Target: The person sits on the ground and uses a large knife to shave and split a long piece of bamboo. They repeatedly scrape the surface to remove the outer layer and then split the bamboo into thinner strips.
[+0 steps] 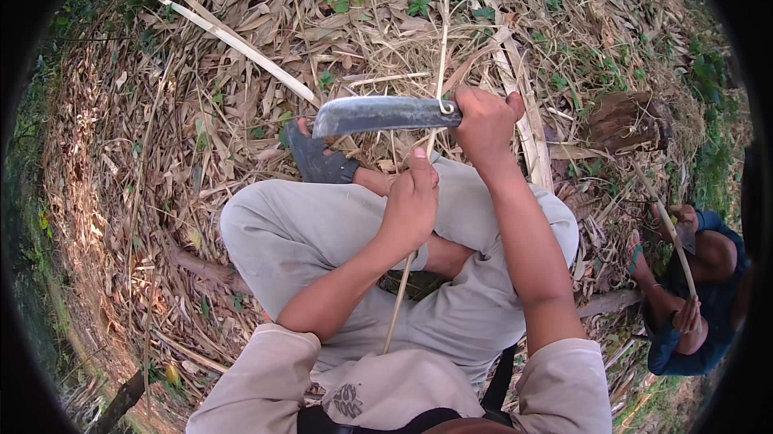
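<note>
My right hand (485,124) is closed round the handle of a machete (386,114). Its broad grey blade points left and lies across a thin, pale strip of split bamboo (444,35), near the handle end. A small curl of shaving sits where the blade meets the strip. Below the blade, my left hand (412,200) grips the same strip, thumb up along it. The strip runs from the top of the view down between my legs to my lap. The machete's handle is mostly hidden in my right fist.
Split bamboo pieces (241,49) lie on the dry leaves to the far left, with longer strips (527,112) beside my right knee. A wood stump (630,121) stands at the right. Near the right edge, another person (700,297) sits holding a bamboo strip and a blade.
</note>
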`<state>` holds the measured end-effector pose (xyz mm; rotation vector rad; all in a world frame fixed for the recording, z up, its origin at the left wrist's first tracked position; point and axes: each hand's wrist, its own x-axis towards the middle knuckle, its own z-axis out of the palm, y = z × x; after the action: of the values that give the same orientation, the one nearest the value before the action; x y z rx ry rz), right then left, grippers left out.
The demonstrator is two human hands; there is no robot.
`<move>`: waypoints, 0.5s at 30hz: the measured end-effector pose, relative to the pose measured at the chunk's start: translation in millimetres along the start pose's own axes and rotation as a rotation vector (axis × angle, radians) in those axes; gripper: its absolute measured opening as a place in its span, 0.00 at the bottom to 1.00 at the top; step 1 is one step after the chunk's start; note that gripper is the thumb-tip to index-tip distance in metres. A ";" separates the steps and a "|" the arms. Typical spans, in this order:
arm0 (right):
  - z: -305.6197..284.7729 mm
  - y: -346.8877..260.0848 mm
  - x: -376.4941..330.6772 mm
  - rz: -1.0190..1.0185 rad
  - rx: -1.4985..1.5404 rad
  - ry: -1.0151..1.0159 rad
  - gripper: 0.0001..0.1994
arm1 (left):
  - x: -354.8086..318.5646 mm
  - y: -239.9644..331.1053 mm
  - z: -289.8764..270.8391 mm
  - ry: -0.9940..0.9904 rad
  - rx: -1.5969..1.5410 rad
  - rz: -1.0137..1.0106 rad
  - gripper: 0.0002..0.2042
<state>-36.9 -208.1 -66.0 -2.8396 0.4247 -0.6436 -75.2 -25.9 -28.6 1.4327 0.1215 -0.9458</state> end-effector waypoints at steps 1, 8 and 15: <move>2.2 19.9 14.3 0.166 -0.047 -0.050 0.05 | -6.6 -2.5 4.2 -0.049 -0.069 -0.062 0.27; -17.2 -23.3 0.0 -0.048 0.077 -0.184 0.05 | 9.8 15.5 -9.3 0.042 -0.159 -0.087 0.29; 0.0 -28.5 -18.6 -0.182 0.197 -0.202 0.06 | 15.3 -10.1 -23.4 0.099 0.223 0.026 0.30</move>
<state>-46.3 -175.3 -66.0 -2.7364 0.0650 -0.3973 -60.8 -11.4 -50.2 1.6838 0.0724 -0.8877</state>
